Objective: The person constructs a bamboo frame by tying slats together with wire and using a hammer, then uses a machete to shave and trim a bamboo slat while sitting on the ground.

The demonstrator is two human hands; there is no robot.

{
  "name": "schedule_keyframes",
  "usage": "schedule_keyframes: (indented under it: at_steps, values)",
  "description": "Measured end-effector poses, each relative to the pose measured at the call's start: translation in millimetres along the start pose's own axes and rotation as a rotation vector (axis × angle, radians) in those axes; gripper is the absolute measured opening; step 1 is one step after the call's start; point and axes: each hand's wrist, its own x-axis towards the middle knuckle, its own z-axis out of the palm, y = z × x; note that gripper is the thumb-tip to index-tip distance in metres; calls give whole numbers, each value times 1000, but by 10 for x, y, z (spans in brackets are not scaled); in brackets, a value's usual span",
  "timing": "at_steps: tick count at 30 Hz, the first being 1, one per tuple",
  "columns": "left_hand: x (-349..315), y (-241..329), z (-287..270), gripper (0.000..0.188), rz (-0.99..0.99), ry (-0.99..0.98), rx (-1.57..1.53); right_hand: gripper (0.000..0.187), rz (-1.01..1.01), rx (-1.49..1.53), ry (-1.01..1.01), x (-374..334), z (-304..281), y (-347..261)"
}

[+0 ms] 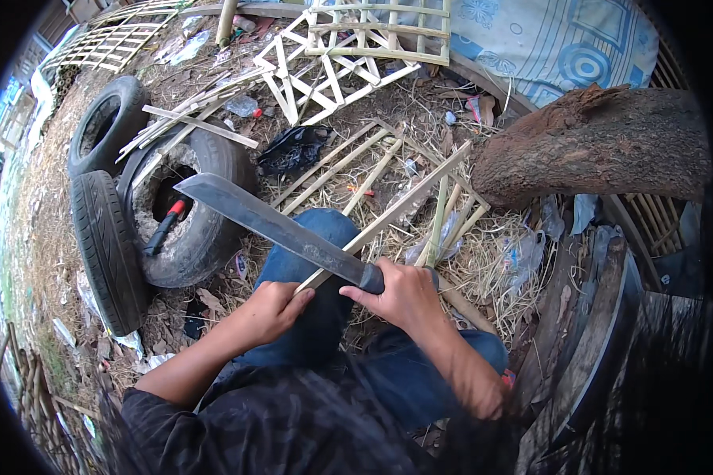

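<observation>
My right hand [404, 294] is closed round the dark handle of a machete [273, 225], whose broad blade points up and to the left. In my left hand [276, 310] the fingers close on the near end of a long bamboo strip [408, 199]. The strip slants away to the upper right and passes the blade just ahead of my hands, above my knee; whether the two touch I cannot tell. Beyond my knees a frame of bamboo strips [372, 168] lies on straw and dirt.
Old tyres [107, 253] stand at the left, one holding a red-and-black tool [165, 228]. Loose bamboo strips [184, 119] rest across them. Lattice panels [379, 30] lie at the back. A thick tree trunk [594, 146] juts in at the right, with a blue patterned sheet [558, 47] behind.
</observation>
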Motion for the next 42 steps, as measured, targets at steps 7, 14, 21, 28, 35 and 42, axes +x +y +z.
schedule_keyframes:
  at_steps: [7,14,21,28,35,42]
  values:
    - [4,14,33,33,29,84,-47,66,-26,-80,31,101,105,294]
    - [2,-37,-7,35,21,66,-9,65,221,-313,151,199,-334,864]
    - [-20,4,-35,38,-56,41,-42,72,227,-260,100,155,-275,609]
    - [-10,-28,47,37,13,77,-31,63,-46,-212,101,174,-83,421]
    - [23,39,6,38,-3,51,43,68,283,-321,156,162,-369,784]
    - [-16,-34,69,39,-12,100,23,66,-57,-278,172,139,-142,626]
